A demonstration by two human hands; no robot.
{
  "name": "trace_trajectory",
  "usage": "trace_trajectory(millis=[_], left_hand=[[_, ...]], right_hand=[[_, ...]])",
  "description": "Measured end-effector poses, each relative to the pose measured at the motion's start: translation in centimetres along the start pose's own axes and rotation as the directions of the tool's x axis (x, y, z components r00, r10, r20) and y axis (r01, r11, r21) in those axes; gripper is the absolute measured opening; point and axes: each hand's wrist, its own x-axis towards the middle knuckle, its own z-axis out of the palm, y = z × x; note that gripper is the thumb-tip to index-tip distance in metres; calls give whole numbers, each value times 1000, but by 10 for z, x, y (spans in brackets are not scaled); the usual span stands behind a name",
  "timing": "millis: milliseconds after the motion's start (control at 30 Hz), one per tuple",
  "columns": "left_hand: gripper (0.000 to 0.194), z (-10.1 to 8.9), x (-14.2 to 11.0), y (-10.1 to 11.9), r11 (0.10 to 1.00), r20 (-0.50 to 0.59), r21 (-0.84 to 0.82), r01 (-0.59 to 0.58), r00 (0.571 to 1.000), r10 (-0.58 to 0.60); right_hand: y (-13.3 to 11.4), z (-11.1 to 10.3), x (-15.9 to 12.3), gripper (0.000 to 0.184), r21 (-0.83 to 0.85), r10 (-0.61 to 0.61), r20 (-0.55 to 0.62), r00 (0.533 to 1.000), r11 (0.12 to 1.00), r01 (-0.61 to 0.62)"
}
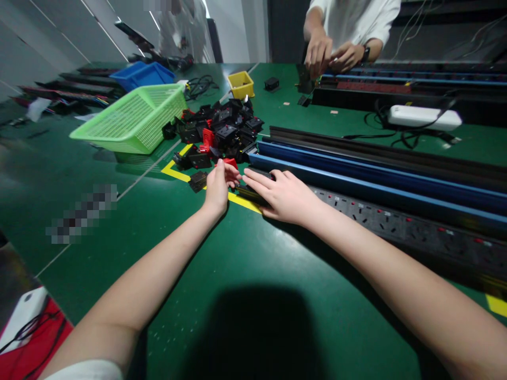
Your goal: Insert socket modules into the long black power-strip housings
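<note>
A long black power strip (380, 219) with a row of sockets and small red parts lies along the right side of the table. My right hand (283, 196) rests flat on its left end, fingers stretched out. Just beyond that end is my left hand (219, 187), its thumb raised and its fingers loosely bent towards the strip; nothing shows in its grasp. Behind it a red piece (227, 163) is partly hidden. A small black part (198, 181) lies left of this hand. Black and red plastic modules (227, 129) are heaped behind both hands.
Blue-edged black rails (356, 169) run behind the strip. A green basket (134, 119), a blue bin (144, 75) and a yellow bin (241, 84) stand further back. A white power strip (425, 117) with cables lies right. Across the table, a co-worker's hands (330, 55) handle parts.
</note>
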Motion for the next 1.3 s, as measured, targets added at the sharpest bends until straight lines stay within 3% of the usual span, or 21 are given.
trace_trajectory(millis=[133, 533, 933, 1167, 1300], left_hand=[[52, 1, -1, 1, 1000, 11, 11, -4, 1000, 3], [48, 4, -3, 4, 1000, 5, 30, -2, 1000, 2], [51, 2, -3, 3, 990, 26, 137, -15, 1000, 11], [32, 0, 2, 11, 999, 89, 28, -32, 996, 29], [31, -2, 6, 13, 999, 117, 16, -40, 992, 38]], right_hand=[[-1, 4, 1, 72, -9, -5, -7, 1000, 1000, 5], [-7, -5, 3, 23, -40, 83, -32, 996, 996, -84], [-8, -1, -1, 22, -74, 68, -62, 996, 995, -73], [-9, 3, -3, 21, -129, 33, -95, 995, 991, -45], [-9, 4, -3, 21, -130, 28, -103, 994, 991, -42]])
